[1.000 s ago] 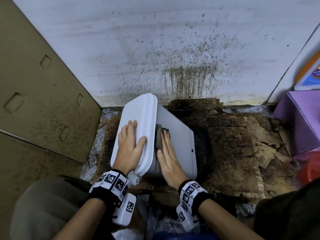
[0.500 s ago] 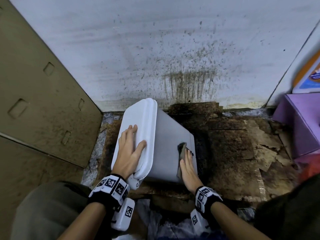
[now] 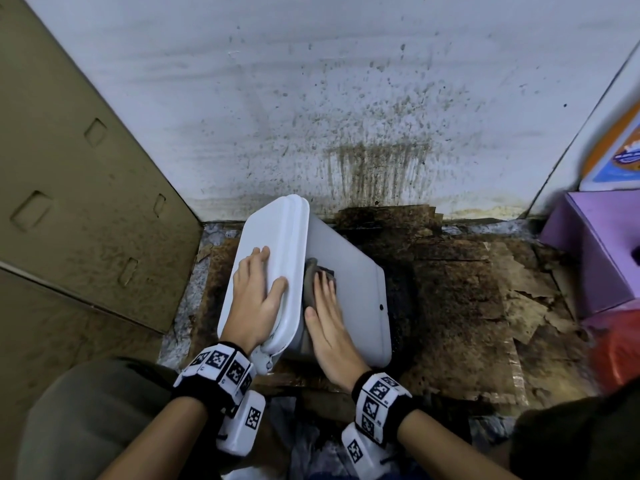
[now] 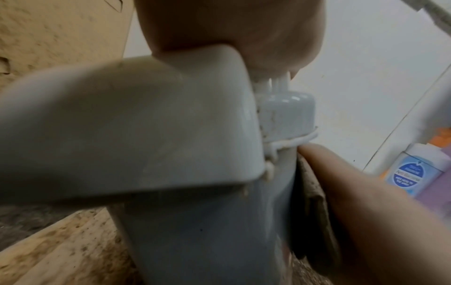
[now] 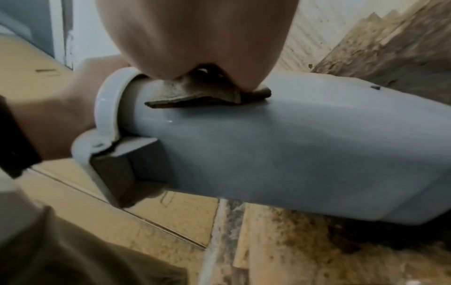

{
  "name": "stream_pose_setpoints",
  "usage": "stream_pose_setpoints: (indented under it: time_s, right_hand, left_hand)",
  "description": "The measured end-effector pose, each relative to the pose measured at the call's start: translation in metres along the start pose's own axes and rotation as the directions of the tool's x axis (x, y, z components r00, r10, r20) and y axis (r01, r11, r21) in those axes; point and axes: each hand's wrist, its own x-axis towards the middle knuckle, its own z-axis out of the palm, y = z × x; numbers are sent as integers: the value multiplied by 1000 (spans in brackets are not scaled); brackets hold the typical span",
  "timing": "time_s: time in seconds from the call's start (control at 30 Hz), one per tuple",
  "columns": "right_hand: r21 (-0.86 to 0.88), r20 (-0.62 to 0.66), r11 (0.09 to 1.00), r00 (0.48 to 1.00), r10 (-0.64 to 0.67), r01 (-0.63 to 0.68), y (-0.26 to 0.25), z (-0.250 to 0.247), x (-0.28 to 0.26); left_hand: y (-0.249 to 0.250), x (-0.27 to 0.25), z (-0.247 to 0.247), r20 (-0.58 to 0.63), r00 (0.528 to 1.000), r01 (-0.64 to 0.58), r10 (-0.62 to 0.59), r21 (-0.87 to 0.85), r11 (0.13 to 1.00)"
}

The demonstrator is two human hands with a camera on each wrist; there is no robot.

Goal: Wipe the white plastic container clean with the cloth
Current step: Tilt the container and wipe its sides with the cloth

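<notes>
The white plastic container [image 3: 349, 271] lies tipped on its side on the dirty floor, its lid [image 3: 273, 244] facing left. My left hand [image 3: 256, 289] lies flat on the lid with fingers straight and the thumb over the lid's edge, steadying it. My right hand [image 3: 325, 306] presses a dark brown cloth [image 3: 311, 275] flat against the container's upturned side, close to the lid rim. The right wrist view shows the cloth [image 5: 202, 94] squeezed under my palm on the grey-white container wall [image 5: 292, 146]. In the left wrist view the lid [image 4: 122, 125] fills the frame, the cloth [image 4: 314, 194] beside it.
A stained white wall [image 3: 311, 98] stands right behind the container. Brown cardboard panels [image 3: 69, 185] close off the left. Torn, soiled cardboard [image 3: 467, 289] covers the floor. A purple box [image 3: 595, 251] and a red bag [image 3: 616, 348] sit at the right. My knees are at both lower corners.
My right hand slid the cloth from the container's right edge back leftwards to the lid rim. The left hand stayed on the lid.
</notes>
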Motion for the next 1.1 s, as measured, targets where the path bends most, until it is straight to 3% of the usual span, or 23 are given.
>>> stream_pose_setpoints:
  time_s: [0.13, 0.3, 0.4, 0.5, 0.57, 0.7, 0.83, 1.1]
  right_hand:
    - [-58, 29, 998, 999, -25, 27, 15, -8, -5]
    - [-76, 39, 997, 999, 37, -34, 46, -19, -5]
    - [-54, 17, 975, 976, 216, -214, 81, -31, -11]
    - [-5, 50, 904, 903, 428, -428, 101, -41, -12]
    - [13, 41, 872, 872, 488, -489, 99, -40, -7]
    - [-23, 33, 877, 877, 480, -479, 81, -34, 0]
    - [134, -51, 874, 877, 477, -468, 55, -26, 11]
    - [216, 15, 937, 960, 279, -275, -2, -10, 29]
  left_hand:
    - [0, -2, 1, -2, 1000, -1, 1, 0, 1000]
    - [0, -3, -1, -9, 1000, -4, 4, -25, 1000]
    - [0, -4, -2, -5, 1000, 7, -7, -31, 999]
    - [3, -3, 0, -6, 1000, -5, 5, -27, 1000]
    - [2, -2, 2, -5, 1000, -10, 10, -18, 1000]
    - [2, -1, 2, 0, 1000, 7, -7, -9, 1000]
    - [6, 0, 5, 5, 1000, 0, 0, -10, 1000]
    - [2, 1, 5, -11, 1000, 3, -3, -2, 1000]
